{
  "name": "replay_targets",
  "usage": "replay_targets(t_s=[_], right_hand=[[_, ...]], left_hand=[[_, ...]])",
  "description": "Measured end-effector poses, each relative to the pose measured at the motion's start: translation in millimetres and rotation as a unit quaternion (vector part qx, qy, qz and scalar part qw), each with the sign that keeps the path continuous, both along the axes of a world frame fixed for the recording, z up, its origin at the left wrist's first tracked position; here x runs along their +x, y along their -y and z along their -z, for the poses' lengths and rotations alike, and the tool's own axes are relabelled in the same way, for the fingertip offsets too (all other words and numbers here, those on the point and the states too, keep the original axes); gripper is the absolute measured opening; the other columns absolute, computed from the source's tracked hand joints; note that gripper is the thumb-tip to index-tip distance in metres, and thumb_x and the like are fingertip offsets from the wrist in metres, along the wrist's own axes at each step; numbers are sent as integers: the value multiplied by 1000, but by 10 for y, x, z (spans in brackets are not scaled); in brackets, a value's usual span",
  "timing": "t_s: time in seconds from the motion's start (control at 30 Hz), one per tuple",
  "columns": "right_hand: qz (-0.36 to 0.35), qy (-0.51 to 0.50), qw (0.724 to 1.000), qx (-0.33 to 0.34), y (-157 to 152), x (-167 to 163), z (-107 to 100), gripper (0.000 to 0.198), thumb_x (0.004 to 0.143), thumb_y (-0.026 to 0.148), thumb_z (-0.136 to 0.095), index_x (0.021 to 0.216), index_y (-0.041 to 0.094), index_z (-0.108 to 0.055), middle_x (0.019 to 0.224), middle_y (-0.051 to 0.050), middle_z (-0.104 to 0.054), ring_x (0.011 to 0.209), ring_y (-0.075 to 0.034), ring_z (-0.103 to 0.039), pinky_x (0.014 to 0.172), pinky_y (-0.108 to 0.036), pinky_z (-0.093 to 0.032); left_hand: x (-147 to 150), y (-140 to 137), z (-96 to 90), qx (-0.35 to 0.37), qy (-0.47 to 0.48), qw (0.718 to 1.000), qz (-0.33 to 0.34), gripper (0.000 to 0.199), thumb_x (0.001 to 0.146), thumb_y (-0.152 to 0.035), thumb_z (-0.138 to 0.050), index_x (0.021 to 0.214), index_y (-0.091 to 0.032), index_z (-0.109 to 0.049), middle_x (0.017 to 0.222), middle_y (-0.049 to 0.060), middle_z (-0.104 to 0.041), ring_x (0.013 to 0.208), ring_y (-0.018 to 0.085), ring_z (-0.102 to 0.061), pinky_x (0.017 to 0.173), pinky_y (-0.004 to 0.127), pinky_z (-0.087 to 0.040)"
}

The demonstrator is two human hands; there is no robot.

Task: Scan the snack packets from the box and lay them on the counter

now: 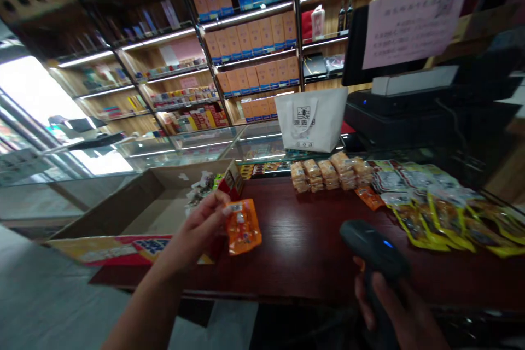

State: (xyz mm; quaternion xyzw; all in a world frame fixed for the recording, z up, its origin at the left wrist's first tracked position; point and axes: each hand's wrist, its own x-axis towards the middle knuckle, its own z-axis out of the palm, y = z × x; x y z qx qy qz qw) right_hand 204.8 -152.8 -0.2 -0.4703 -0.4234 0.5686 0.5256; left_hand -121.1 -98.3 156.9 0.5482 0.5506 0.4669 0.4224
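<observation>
Between the thumb and fingers of my left hand (208, 220) is an orange snack packet (244, 228), pinched by its upper left edge above the dark red counter (295, 268). My right hand (394, 301) is wrapped round the handle of a black barcode scanner (375, 249), which shows a small blue light. The scanner's head points left, toward the packet, with a gap between them. Another orange packet (369, 197) lies on the counter beyond the scanner. Close by my left hand stands an open cardboard box (115, 246) with several small packets at its right end.
Stacked beige packs (328, 172) line the counter's back, with yellow-edged packets (443, 221) and silvery packets (410, 178) at right. Behind them stand a white bag (314, 120) and a monitor bearing a pink paper sign (414, 24). Stocked shelves (254, 65) fill the background.
</observation>
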Motion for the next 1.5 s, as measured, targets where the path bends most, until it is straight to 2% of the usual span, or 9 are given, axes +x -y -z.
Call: replay_targets(t_s=[0.13, 0.27, 0.43, 0.63, 0.83, 0.97, 1.1, 1.23, 1.5], right_hand=[[66, -32, 997, 31, 36, -201, -255, 43, 82, 57, -76, 98, 18, -70, 73, 0, -70, 48, -9, -50, 52, -23, -42], [109, -36, 993, 25, 78, -261, -392, 54, 73, 53, -84, 111, 17, -68, 55, 6, -63, 46, -11, -52, 49, -22, -43], [162, -28, 986, 7, 139, -197, -332, 54, 69, 47, -88, 112, 18, -73, 91, -4, -80, 81, -24, -73, 73, -31, -58], [217, -33, 975, 10, 140, -141, -316, 49, 70, 48, -85, 109, 20, -75, 111, -6, -79, 101, -29, -73, 92, -39, -56], [235, -16, 971, 28, 72, -136, -291, 51, 75, 51, -82, 112, 17, -71, 106, -7, -78, 99, -28, -72, 87, -36, -57], [230, -16, 973, 28, -12, -106, -210, 44, 72, 51, -84, 98, 18, -71, 85, -2, -77, 77, -22, -71, 74, -32, -56], [216, -10, 975, 48, -52, -17, -228, 42, 78, 52, -79, 101, 18, -68, 54, 7, -60, 49, -13, -54, 56, -26, -46], [197, -8, 979, 50, -39, 27, -268, 48, 84, 58, -72, 108, 17, -67, 62, 4, -67, 47, -11, -51, 54, -24, -43], [76, 76, 992, 59, -38, -98, -295, 50, 92, 65, -59, 78, 18, -65, 51, 3, -56, 46, -12, -52, 50, -24, -40]], left_hand=[[880, 143, 437, -61, 120, 984, 120, 40, 78, -53, -76, 90, -25, -51, 68, -6, -53, 56, 9, -50, 53, 18, -43], [1337, 281, 669, -62, 124, 971, 196, 32, 83, -52, -72, 94, -25, -58, 70, -4, -61, 59, 11, -56, 56, 20, -46], [1497, 399, 767, -111, 181, 952, 220, 38, 81, -49, -76, 106, -25, -61, 82, 0, -70, 73, 16, -68, 67, 24, -54], [1479, 508, 946, -220, 303, 904, 206, 62, 65, -37, -92, 117, -25, -61, 107, 7, -75, 88, 23, -75, 76, 32, -60], [1511, 579, 1099, -300, 283, 878, 243, 48, 64, -47, -90, 91, -18, -63, 73, 6, -75, 54, 18, -72, 46, 22, -55], [1543, 466, 1150, -246, 251, 918, 182, 43, 64, -46, -91, 83, -15, -66, 68, 4, -74, 50, 14, -68, 47, 20, -54], [1532, 173, 1164, -145, 215, 962, 85, 41, 61, -43, -91, 83, -13, -72, 71, 3, -76, 57, 13, -70, 56, 20, -57], [1493, -138, 1196, -82, 197, 977, 24, 39, 59, -39, -90, 85, -13, -73, 76, 4, -78, 66, 16, -74, 64, 23, -59], [1530, -417, 1283, -53, 146, 988, -10, 32, 63, -38, -85, 77, -15, -68, 70, 4, -77, 61, 16, -72, 64, 25, -59]])
